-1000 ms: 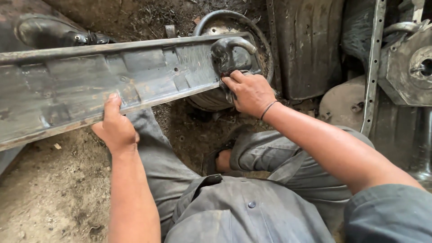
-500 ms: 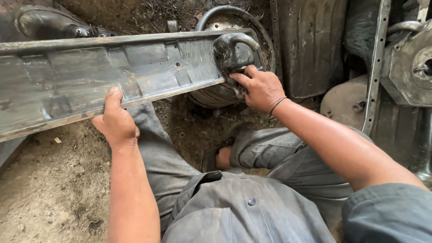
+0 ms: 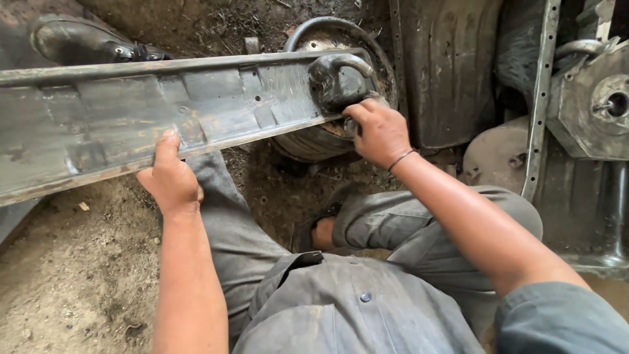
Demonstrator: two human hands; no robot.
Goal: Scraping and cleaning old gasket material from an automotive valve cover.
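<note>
The beam (image 3: 164, 124), a long grey metal channel, lies across the person's lap, tilted slightly so its right end sits higher and rests against the drum (image 3: 341, 85) behind it; that contact seems to prop the end off the ground. At that right end of the beam a dark hooked bracket (image 3: 337, 82) is fixed. The right hand (image 3: 380, 134) is curled against the beam's lower edge just below the bracket, fingers bent around something there; what they pinch is hidden by the hand. The left hand (image 3: 171, 180) clamps the beam's lower edge near mid-length, thumb up on the face and fingers out of sight beneath, apparently to steady the beam while the other hand works. Below the beam are the person's grey trousers (image 3: 367, 229) and bare dirt (image 3: 72, 262). Right of the beam stand a dark curved panel (image 3: 452, 72) and a perforated strip (image 3: 540, 98).
</note>
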